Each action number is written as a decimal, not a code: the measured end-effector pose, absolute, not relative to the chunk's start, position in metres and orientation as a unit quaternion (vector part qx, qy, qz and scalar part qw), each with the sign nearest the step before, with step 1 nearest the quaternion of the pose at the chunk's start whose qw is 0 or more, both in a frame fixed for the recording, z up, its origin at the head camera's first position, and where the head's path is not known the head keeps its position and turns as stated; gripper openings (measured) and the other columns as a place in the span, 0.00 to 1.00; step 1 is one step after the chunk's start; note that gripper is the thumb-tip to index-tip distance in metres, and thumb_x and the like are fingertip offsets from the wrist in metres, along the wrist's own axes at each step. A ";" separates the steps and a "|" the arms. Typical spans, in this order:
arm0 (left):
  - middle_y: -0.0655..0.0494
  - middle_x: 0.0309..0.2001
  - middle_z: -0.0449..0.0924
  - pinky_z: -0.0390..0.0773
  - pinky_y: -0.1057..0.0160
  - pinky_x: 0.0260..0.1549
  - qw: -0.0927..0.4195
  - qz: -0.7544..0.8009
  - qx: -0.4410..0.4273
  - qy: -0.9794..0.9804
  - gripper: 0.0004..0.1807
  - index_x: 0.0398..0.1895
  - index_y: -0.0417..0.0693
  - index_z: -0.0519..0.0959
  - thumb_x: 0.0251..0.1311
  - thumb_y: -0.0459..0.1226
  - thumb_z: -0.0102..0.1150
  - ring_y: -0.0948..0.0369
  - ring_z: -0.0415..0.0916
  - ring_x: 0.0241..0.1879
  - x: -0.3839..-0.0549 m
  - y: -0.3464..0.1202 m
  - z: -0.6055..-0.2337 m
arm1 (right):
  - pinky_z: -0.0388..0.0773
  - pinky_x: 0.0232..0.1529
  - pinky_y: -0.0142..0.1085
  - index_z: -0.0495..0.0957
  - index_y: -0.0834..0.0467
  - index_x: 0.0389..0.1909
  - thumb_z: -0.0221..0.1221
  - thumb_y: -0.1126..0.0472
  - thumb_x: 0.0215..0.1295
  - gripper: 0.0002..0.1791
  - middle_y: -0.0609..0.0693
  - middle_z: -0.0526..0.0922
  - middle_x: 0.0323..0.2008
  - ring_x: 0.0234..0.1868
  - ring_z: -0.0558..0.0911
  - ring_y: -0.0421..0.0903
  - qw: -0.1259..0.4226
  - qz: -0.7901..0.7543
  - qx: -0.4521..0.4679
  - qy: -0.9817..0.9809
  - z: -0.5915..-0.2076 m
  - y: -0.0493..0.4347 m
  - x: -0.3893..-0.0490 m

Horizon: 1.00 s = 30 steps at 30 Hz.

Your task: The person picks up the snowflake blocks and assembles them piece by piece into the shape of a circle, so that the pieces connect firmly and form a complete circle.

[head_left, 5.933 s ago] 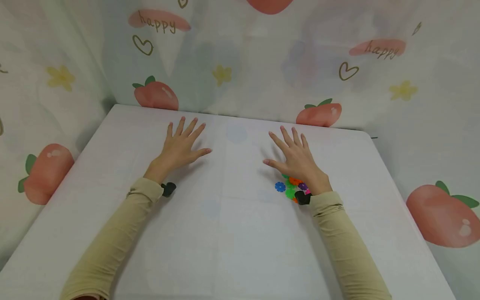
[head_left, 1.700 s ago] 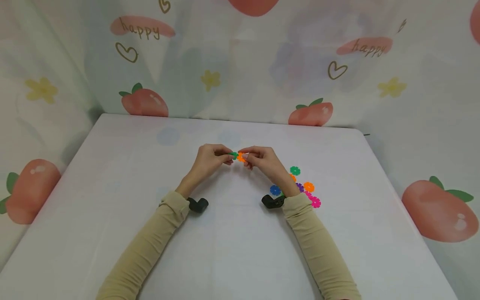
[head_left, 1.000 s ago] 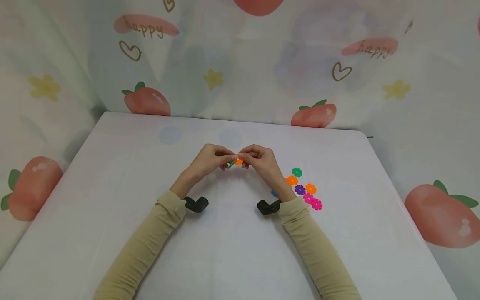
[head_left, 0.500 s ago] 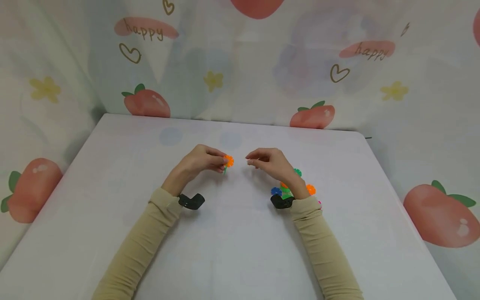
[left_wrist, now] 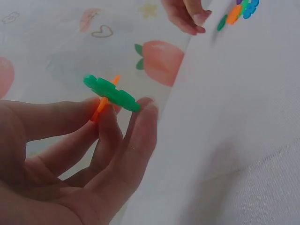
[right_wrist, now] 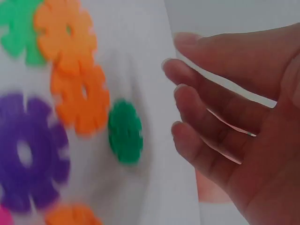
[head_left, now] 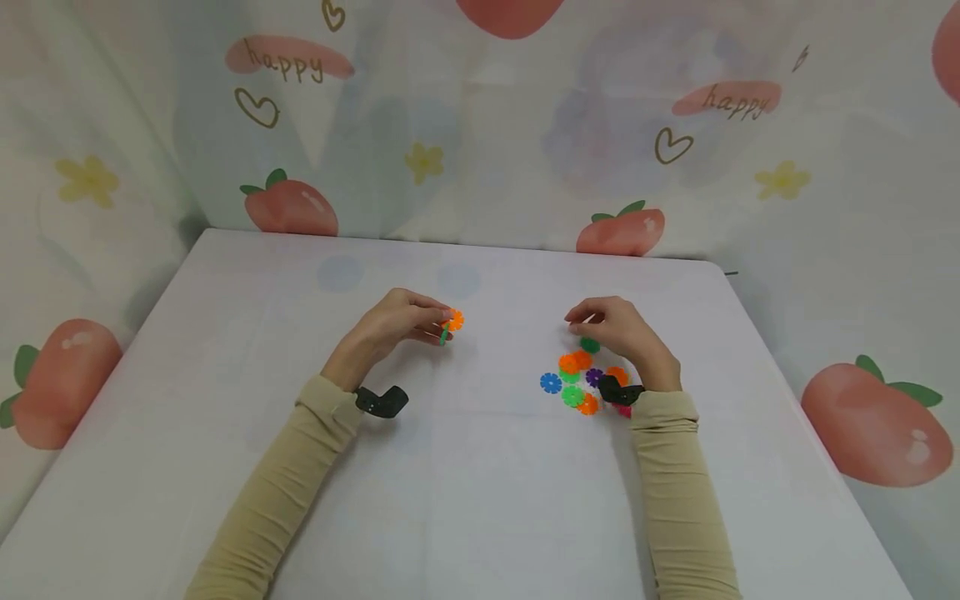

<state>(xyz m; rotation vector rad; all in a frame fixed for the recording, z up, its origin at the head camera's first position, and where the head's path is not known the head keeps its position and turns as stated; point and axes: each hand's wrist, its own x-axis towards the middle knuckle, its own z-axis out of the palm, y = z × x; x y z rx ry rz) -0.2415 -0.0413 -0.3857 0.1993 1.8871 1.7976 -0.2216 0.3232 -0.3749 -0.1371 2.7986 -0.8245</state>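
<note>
My left hand (head_left: 396,321) pinches two notched plastic snowflake discs above the table. The green disc (left_wrist: 111,93) and the orange disc (head_left: 457,320) are slotted together crosswise, their planes at an angle. Nothing is held by my right hand (head_left: 624,332), whose relaxed fingers hover over the back of a loose group of discs. Nearest to it is a dark green disc (right_wrist: 125,132), apart from the fingertips in the right wrist view. Beside that lie an orange disc (right_wrist: 80,103) and a purple disc (right_wrist: 47,140).
A blue disc (head_left: 551,383) lies at the group's left edge, near a light green disc (head_left: 572,396). The right wrist camera (head_left: 619,392) hides part of the group. A patterned cloth (head_left: 510,125) hangs behind the white table (head_left: 480,500).
Both hands brought the green and orange discs together, and they became joined. My right hand then let go and moved right over the loose discs; my left drew slightly left with the joined pair.
</note>
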 end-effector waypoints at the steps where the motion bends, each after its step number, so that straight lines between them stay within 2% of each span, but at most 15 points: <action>1: 0.47 0.42 0.88 0.88 0.58 0.45 0.262 0.666 0.072 0.695 0.17 0.56 0.28 0.81 0.69 0.32 0.60 0.58 0.87 0.37 -0.242 -0.041 -0.385 | 0.78 0.51 0.43 0.85 0.58 0.54 0.62 0.57 0.73 0.15 0.59 0.84 0.53 0.52 0.77 0.56 0.113 -0.279 -0.038 0.953 -0.375 0.328 -0.221; 9: 0.48 0.40 0.87 0.88 0.58 0.45 0.262 0.671 0.060 0.691 0.16 0.54 0.30 0.82 0.69 0.33 0.63 0.56 0.87 0.37 -0.242 -0.042 -0.383 | 0.79 0.50 0.41 0.81 0.62 0.58 0.64 0.56 0.71 0.20 0.62 0.81 0.53 0.50 0.78 0.56 0.147 -0.281 -0.005 0.948 -0.377 0.352 -0.213; 18: 0.48 0.38 0.88 0.88 0.58 0.45 0.258 0.679 0.063 0.684 0.16 0.52 0.27 0.82 0.67 0.32 0.64 0.57 0.88 0.35 -0.240 -0.042 -0.384 | 0.76 0.47 0.41 0.80 0.63 0.49 0.70 0.55 0.65 0.19 0.59 0.80 0.45 0.48 0.76 0.55 0.168 -0.269 0.008 0.948 -0.387 0.353 -0.219; 25: 0.49 0.36 0.87 0.88 0.58 0.45 0.247 0.692 0.058 0.676 0.15 0.49 0.25 0.83 0.66 0.31 0.65 0.58 0.87 0.34 -0.240 -0.040 -0.385 | 0.78 0.43 0.32 0.79 0.63 0.45 0.68 0.59 0.67 0.14 0.56 0.80 0.39 0.41 0.78 0.50 0.138 -0.313 -0.019 0.940 -0.387 0.351 -0.222; 30: 0.51 0.33 0.88 0.88 0.60 0.44 0.241 0.702 0.048 0.668 0.16 0.49 0.25 0.83 0.65 0.31 0.66 0.60 0.86 0.31 -0.240 -0.037 -0.387 | 0.82 0.42 0.30 0.82 0.62 0.48 0.67 0.58 0.70 0.13 0.59 0.81 0.41 0.38 0.85 0.52 0.107 -0.370 -0.051 0.922 -0.390 0.338 -0.224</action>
